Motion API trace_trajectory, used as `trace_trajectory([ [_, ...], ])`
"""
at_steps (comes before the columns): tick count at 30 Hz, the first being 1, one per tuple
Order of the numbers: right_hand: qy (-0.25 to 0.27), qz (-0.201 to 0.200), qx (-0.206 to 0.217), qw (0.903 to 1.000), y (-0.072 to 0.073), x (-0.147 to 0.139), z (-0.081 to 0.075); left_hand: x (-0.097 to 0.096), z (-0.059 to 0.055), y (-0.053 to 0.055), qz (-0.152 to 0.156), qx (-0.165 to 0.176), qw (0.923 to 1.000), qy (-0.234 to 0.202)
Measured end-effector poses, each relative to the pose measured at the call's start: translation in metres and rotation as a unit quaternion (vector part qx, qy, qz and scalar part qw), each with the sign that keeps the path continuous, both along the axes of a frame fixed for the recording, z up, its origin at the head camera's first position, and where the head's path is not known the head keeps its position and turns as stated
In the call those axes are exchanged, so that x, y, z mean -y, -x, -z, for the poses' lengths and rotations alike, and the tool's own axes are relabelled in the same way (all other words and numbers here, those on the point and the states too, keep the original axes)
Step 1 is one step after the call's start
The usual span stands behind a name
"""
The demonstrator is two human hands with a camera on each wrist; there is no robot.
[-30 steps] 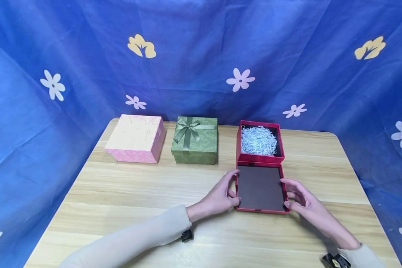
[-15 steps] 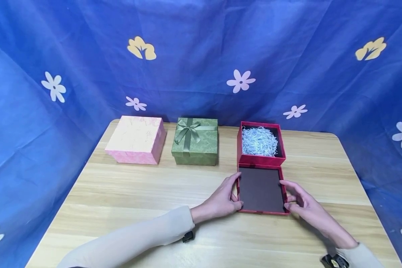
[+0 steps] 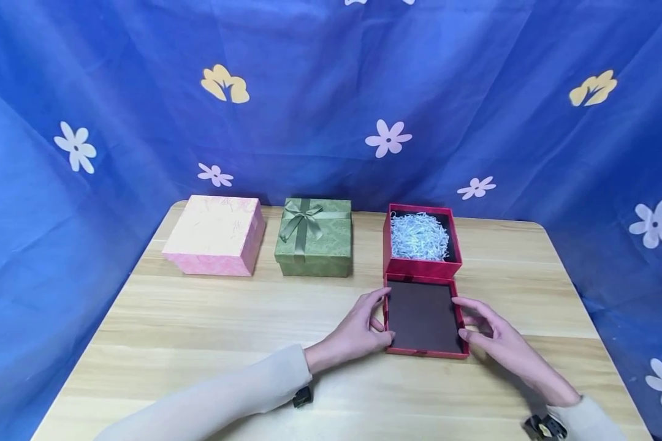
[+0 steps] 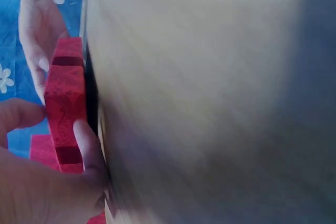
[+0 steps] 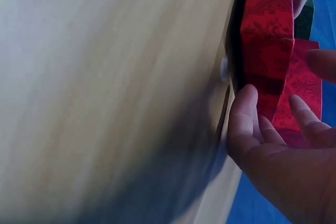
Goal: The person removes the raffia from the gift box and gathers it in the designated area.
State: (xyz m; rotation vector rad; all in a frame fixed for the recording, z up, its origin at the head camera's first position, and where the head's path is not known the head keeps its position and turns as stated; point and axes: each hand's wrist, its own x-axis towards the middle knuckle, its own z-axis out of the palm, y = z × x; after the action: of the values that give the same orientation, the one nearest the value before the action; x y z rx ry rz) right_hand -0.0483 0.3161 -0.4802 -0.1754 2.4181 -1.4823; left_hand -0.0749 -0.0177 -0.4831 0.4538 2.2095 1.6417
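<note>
At the bottom of the frame, pale sleeves (image 3: 226, 395) lead over the light wood-grain table (image 3: 243, 321) to two bare hands. The left hand (image 3: 355, 331) has its thumb and fingers bent over the left wall of a shallow, square red cardboard lid with a dark lining (image 3: 423, 315). The right hand (image 3: 499, 337) mirrors it at the right wall, its thumb and index fingertip on the rim and a moderate gap between them; how firmly either presses, I cannot tell.

The lid lies flat, lining upward, right of centre in the lower half of the frame. The step in hand looks like handling or squaring up this lid; any lift or turn from here would call for an even grip on both walls and room to clear what lies behind.

Just beyond its far edge, perhaps touching, stands the uncovered red cardboard box (image 3: 423, 268), filled with pale blue shredded paper (image 3: 418, 237).

In the same row, near the centre, is a closed green patterned box (image 3: 333, 239) with a green ribbon bow (image 3: 303, 222); left of it sits a closed pink patterned box (image 3: 215, 229). A blue cloth curtain with printed flowers (image 3: 303, 73) fills the top.
</note>
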Motion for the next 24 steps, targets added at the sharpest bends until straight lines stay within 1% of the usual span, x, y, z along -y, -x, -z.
trace_trajectory([
  [2,-0.004,0.007,-0.006,0.9999,0.002,0.001,0.0,0.002,-0.001,0.001,-0.014,0.0,0.9999,-0.001],
  [5,-0.004,0.019,-0.021,0.9996,0.005,0.003,-0.001,0.005,-0.007,0.004,-0.036,0.004,0.9993,-0.011],
  [8,-0.007,0.038,-0.042,0.9984,0.01,0.008,-0.006,0.009,-0.015,0.008,-0.057,0.01,0.9979,-0.029],
  [11,-0.009,0.058,-0.07,0.9958,0.015,0.011,-0.014,0.01,-0.026,0.014,-0.064,0.016,0.9966,-0.049],
  [14,-0.001,0.081,-0.096,0.9921,0.023,0.012,-0.025,0.007,-0.034,0.024,-0.061,0.016,0.9951,-0.076],
  [17,0.015,0.096,-0.119,0.9881,0.033,0.013,-0.037,0.002,-0.036,0.037,-0.056,0.014,0.9931,-0.102],
  [20,0.017,0.103,-0.131,0.9858,0.046,0.015,-0.048,-0.004,-0.035,0.049,-0.058,0.003,0.9938,-0.094],
  [24,0.023,0.104,-0.132,0.9855,0.067,0.022,-0.062,-0.012,-0.035,0.067,-0.067,-0.02,0.9958,-0.06],
])
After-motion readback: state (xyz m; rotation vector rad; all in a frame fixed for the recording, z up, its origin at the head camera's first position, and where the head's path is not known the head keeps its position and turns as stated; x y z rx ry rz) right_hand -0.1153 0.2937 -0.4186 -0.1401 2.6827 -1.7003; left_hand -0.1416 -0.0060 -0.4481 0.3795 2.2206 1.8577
